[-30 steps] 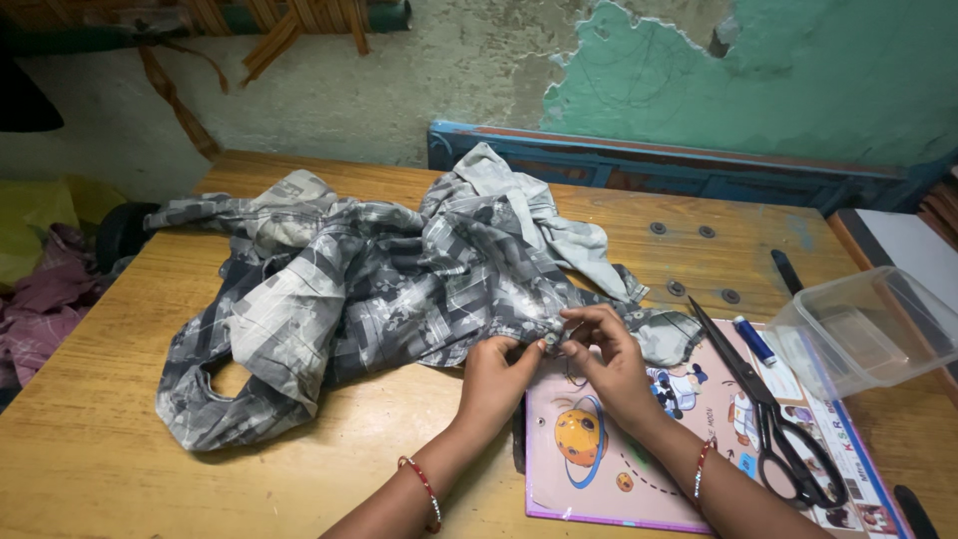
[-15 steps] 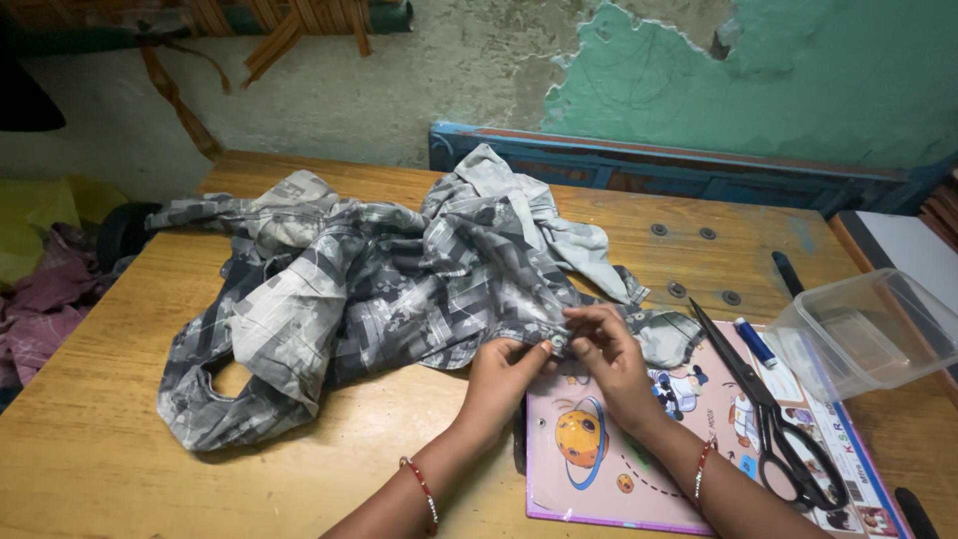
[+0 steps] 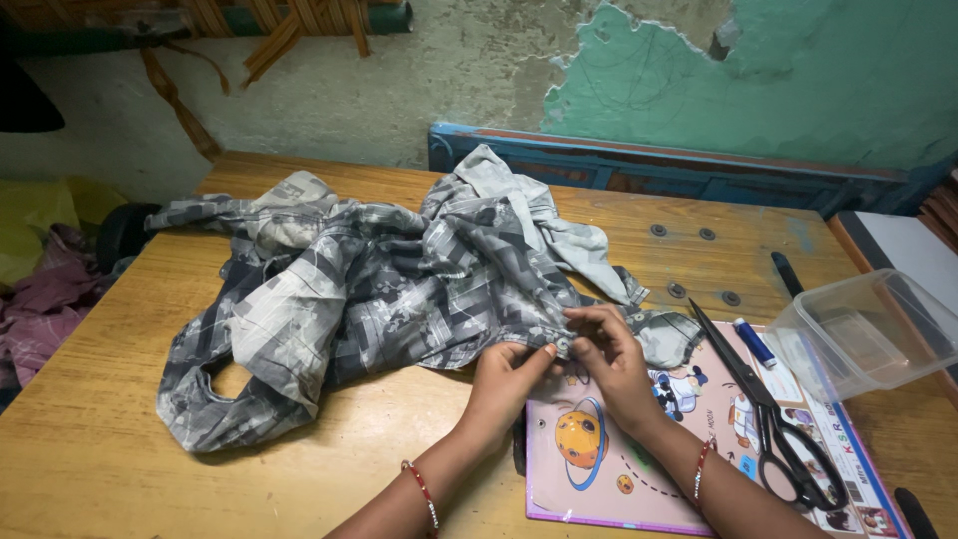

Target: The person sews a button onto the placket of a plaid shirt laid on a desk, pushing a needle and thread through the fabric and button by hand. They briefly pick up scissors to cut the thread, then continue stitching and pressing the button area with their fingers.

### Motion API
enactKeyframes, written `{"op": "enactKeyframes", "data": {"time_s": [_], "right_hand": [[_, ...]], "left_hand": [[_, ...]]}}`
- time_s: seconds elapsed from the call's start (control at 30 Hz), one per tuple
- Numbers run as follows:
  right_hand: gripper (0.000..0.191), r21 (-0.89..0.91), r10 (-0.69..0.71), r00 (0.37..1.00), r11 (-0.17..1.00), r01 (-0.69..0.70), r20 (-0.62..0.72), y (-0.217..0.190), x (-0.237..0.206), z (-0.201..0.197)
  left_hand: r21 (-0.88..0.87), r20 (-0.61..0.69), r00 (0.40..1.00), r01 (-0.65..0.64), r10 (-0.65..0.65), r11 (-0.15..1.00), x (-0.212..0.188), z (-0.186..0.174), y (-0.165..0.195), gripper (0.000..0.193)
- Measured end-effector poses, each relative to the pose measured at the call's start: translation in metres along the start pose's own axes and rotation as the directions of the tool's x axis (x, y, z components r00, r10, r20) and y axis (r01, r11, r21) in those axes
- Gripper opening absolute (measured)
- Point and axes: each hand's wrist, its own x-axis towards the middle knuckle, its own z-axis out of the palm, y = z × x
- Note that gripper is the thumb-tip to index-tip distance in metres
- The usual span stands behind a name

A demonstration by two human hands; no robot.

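Head view has you right on the button (image 3: 564, 344) now: your left hand (image 3: 504, 379) pinches it between thumb and forefinger at the shirt's edge, and your right hand (image 3: 611, 357) comes in from the other side, fingertips pressed together on the cloth just beyond it. The grey patterned shirt (image 3: 369, 299) lies bunched across the wooden table (image 3: 120, 469), most of it spreading away to the left of your fingers, with a loose flap trailing off past your right knuckles.

To do this well, I'd say keep the fabric taut between both pinches, hold the button flat so it doesn't tip, and let the rest of the shirt lie slack so its weight doesn't drag on your grip.

Under your right wrist sits a pink board with cartoon planets (image 3: 639, 469). Black-handled scissors (image 3: 768, 419) lie on it, well to the right of your fingers, blades pointing up toward the shirt flap; a blue pen-like thing (image 3: 755, 342) rests just beyond them.

Containers: one clear plastic box (image 3: 863, 334), far right of your right hand, open on top. Something pale and flat may lie at its bottom, but I can't tell what.
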Motion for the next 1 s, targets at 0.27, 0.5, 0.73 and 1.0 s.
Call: {"op": "enactKeyframes", "data": {"time_s": [0.27, 0.5, 0.73, 1.0], "right_hand": [[0.032, -0.085, -0.003, 1.0, 0.996, 0.001, -0.026, -0.004, 0.0, 0.002], [0.036, -0.094, 0.096, 0.994, 0.99, -0.101, -0.057, -0.012, 0.004, 0.008], [0.016, -0.378, -0.38, 0.924, 0.864, 0.334, -0.051, -0.015, -0.011, 0.0], [0.015, -0.519, -0.042, 0.943, 0.827, 0.218, 0.329, 0.004, -0.009, 0.015]], "left_hand": [[-0.008, 0.014, 1.0, 0.007, -0.007, 1.0, 0.0, 0.0, 0.002, 0.023], [-0.076, 0.054, 0.998, 0.042, -0.038, 0.996, -0.002, 0.002, 0.001, 0.02], [-0.056, 0.006, 0.993, -0.118, 0.119, 0.991, 0.015, -0.009, -0.005, 0.017], [-0.172, -0.042, 0.999, -0.022, 0.015, 0.985, 0.002, -0.001, 0.014, 0.011]]}}
